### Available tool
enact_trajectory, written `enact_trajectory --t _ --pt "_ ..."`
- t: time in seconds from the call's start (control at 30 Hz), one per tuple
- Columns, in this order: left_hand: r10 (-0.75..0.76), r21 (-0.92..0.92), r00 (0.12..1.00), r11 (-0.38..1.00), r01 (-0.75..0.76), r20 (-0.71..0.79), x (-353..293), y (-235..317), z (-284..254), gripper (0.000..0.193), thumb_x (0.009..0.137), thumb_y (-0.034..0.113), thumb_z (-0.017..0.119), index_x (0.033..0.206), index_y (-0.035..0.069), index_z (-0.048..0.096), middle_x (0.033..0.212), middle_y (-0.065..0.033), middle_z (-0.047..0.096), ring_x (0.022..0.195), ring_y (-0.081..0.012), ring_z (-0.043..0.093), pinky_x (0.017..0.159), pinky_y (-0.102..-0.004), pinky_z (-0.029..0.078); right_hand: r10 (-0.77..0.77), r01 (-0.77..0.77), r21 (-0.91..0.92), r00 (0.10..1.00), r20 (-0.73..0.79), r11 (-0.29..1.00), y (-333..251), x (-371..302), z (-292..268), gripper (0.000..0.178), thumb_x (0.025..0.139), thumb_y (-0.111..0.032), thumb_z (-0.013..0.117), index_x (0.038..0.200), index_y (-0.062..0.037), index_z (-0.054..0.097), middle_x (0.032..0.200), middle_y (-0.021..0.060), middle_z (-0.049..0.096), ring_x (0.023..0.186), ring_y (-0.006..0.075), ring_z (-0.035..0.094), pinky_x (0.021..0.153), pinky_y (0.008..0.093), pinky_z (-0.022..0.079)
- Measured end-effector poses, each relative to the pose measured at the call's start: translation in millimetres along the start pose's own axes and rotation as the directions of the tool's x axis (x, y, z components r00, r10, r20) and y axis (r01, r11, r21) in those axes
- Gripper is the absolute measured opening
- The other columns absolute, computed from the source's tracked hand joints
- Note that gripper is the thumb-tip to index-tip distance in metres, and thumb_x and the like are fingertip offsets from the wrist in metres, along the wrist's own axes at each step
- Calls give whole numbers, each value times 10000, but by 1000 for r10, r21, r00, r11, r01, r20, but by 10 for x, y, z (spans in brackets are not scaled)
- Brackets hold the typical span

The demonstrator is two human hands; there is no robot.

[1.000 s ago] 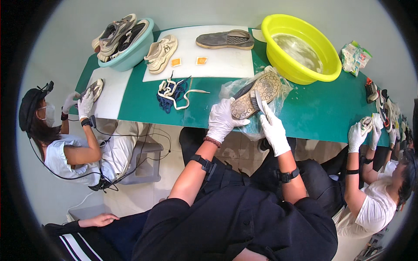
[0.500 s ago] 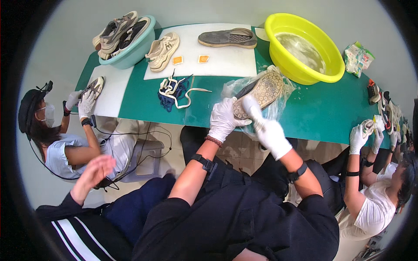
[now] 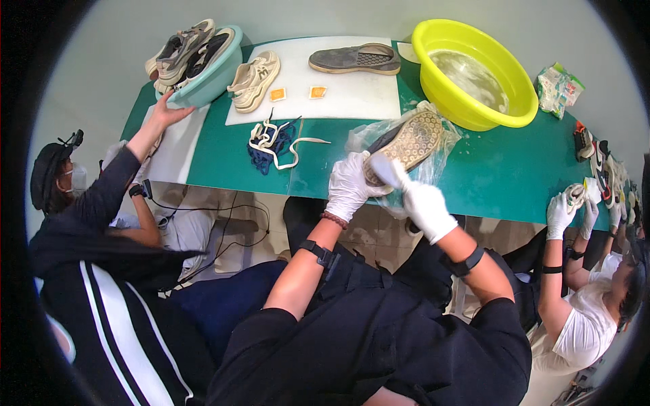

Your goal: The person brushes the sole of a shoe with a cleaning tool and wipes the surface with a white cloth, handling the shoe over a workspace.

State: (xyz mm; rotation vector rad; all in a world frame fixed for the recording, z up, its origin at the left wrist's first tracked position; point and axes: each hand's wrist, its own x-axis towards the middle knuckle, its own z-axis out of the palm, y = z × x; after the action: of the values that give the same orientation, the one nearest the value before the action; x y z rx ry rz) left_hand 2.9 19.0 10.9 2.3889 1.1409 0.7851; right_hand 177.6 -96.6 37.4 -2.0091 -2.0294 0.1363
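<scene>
My left hand (image 3: 349,184), in a white glove, grips the heel end of a dark shoe (image 3: 420,137) whose pale, dotted sole faces up. Closed around a white brush (image 3: 387,169), my gloved right hand (image 3: 428,210) holds it against the sole near the heel. The brush head is blurred by motion. Under the shoe lies a crumpled clear plastic bag (image 3: 444,153). A matching-looking grey slip-on shoe (image 3: 355,59) lies on the white board (image 3: 318,108) farther back.
A yellow basin (image 3: 521,111) of sudsy water stands far right, beside a packet (image 3: 559,89). A cream sneaker (image 3: 254,81), orange sachets (image 3: 317,92) and laces (image 3: 272,145) lie left. A co-worker's bare hand (image 3: 166,115) reaches to a blue basin (image 3: 227,68) of shoes. Co-workers sit both sides.
The co-worker at left has leaned in and stretched a bare hand up to the blue basin. My right hand and the brush have shifted slightly; the shoe stays in my left hand.
</scene>
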Motion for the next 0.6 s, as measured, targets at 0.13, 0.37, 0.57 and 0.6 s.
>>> enact_trajectory --t 0.13,0.37,0.57,0.6 --pt "17 18 999 1000 -17 -33 -30 1 -12 957 512 631 873 1201 35 580 1037 -137 626 963 -332 627 876 -433 468 224 -239 -89 962 -155 967 583 240 -46 202 943 -110 501 1123 -28 541 809 208 660 684 397 668 594 499 535" --pt "4 20 1000 1000 -4 -21 -24 -9 11 964 504 626 877 1208 43 573 1042 -138 625 972 -331 624 871 -437 472 -64 57 -87 995 -82 995 -102 -69 121 94 930 -98 500 964 -17 533 758 225 627 687 407 665 588 508 529" --pt "-19 0 1000 1000 19 -15 -38 -5 -15 968 516 609 885 1222 29 566 1073 -138 629 999 -328 623 902 -424 470 335 -338 -45 940 -68 940 700 472 -194 289 1011 -177 368 954 4 586 866 251 681 823 423 672 777 522 523" --pt "-28 -1 1000 1000 28 -2 -23 24 -20 965 519 609 884 1221 27 570 1079 -140 629 1004 -326 622 913 -423 466 304 -313 -88 947 -106 946 677 459 -167 262 1004 -155 380 938 -2 582 849 254 679 792 424 674 728 521 530"
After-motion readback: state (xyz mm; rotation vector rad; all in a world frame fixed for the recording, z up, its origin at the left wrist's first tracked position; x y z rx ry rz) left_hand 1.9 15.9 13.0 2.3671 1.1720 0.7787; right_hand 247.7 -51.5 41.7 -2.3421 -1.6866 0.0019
